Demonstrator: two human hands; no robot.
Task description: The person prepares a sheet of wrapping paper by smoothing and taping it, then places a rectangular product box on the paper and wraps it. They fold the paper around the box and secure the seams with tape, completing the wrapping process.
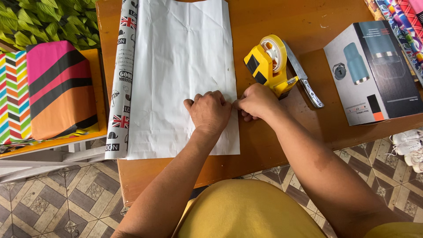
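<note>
Near desk edge: my left hand (209,111) lies knuckles-up on the white, creased sheet of wrapping paper (183,66), fingers curled, pressing its right edge down to keep it flat. My right hand (257,102) sits just beside it at that same paper edge, fingertips pinched together on the edge; can't tell if anything else is between them. Paper lies printed-side down across the middle of the brown wooden desk (273,145), running from near edge to far edge; its patterned black-and-white side shows only in the rolled strip (122,75) along its left. Just beyond my right hand: yellow plastic tape dispenser (269,64), within reach, with a metal-bladed knife (303,77) touching it. Right side of desk: grey and black cardboard product box (374,72). Far right corner: colourful paper rolls (401,22). Off the left desk edge: striped pink-orange-black wrapped parcel (59,88).
</note>
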